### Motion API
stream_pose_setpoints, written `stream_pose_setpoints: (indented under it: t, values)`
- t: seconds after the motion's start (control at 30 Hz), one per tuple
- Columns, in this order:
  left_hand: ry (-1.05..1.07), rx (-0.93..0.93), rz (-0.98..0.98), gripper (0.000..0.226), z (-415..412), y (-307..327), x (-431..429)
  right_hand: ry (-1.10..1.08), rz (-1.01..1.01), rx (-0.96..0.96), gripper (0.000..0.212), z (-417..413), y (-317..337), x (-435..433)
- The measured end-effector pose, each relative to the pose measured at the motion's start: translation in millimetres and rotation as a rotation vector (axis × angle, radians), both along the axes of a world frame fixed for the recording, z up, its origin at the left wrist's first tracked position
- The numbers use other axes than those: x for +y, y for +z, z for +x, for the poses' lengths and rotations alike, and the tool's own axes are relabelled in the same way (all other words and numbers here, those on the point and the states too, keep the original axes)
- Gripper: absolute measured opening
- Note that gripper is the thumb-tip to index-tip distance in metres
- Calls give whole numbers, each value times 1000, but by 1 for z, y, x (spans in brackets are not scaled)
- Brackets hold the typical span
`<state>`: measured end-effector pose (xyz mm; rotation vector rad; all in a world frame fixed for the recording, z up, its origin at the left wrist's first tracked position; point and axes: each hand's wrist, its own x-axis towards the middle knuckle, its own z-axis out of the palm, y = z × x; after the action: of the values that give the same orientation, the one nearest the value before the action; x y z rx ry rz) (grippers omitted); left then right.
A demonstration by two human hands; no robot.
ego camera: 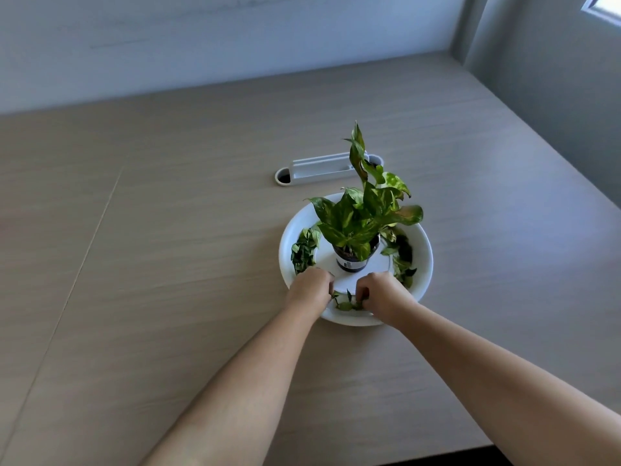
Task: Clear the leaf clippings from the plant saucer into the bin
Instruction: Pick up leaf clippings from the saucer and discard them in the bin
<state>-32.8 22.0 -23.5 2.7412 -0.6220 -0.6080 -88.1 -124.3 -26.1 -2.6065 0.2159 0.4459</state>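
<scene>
A white round saucer [424,250] lies on the table with a small potted plant [364,213] standing on its raised middle. Green leaf clippings [305,250] fill the saucer's trough on the left, on the right and at the front. My left hand [311,286] and my right hand [381,294] are both in the front trough, fingers curled down into the clippings there. A small clump of clippings [347,304] shows between the two hands. No bin is in view.
The saucer rests on a wide wooden table [168,247]. Behind the plant a grey cable port with an oval opening [322,169] is set into the tabletop. A wall runs along the table's far edge and right side.
</scene>
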Motion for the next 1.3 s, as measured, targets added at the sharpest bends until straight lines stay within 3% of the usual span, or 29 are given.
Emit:
stream_pose_setpoints:
  t: [0.37, 0.57, 0.77, 1.0, 1.17, 1.3]
  values:
    - [152, -62, -176, 13, -11, 41, 7, -218, 215, -155, 19, -12, 41, -20]
    - [102, -81, -187, 8, -59, 61, -31, -322, 250, -235, 15, -60, 63, -60]
    - [-169, -109, -251, 8, -139, 90, -158, -588, 213, -301, 15, -170, 93, -169]
    - [-586, -40, -360, 6, -296, 101, -357, -988, 42, -335, 13, -390, 117, -312]
    - [-920, -17, -321, 3, -416, 92, -453, -1325, 36, -333, 15, -535, 102, -357]
    - [-1090, 3, -257, 6, -480, 76, -502, -1482, 19, -295, 12, -600, 82, -371]
